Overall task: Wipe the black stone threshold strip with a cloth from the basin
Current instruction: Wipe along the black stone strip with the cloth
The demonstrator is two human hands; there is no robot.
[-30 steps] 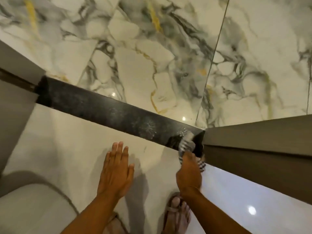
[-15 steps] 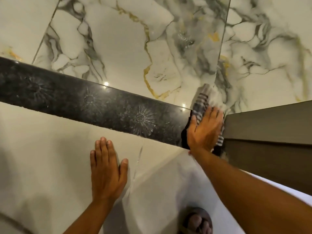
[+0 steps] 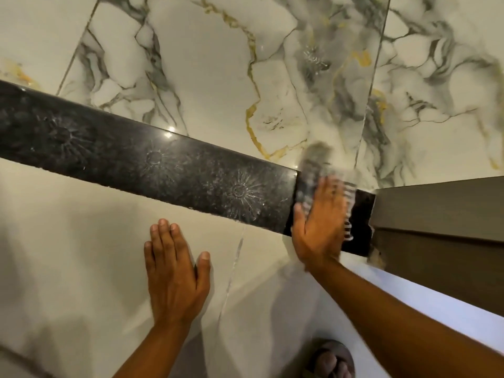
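Observation:
The black stone threshold strip (image 3: 152,165) runs across the floor from the left edge down to the door frame on the right, marked with pale dried starburst stains. My right hand (image 3: 320,225) lies flat on a grey striped cloth (image 3: 316,162), pressing it onto the strip's right end; the cloth is blurred and sticks out past my fingers onto the marble tile. My left hand (image 3: 174,271) rests flat with fingers apart on the pale floor tile just below the strip, holding nothing.
A brown door frame (image 3: 441,208) blocks the strip's right end. Veined marble tiles (image 3: 212,77) lie beyond the strip, plain pale tiles (image 3: 68,241) on my side. My sandalled foot (image 3: 331,360) shows at the bottom edge.
My right hand moved the cloth from the strip's near edge up across its right end, then slightly left. The camera came closer; my left hand stayed flat on the tile.

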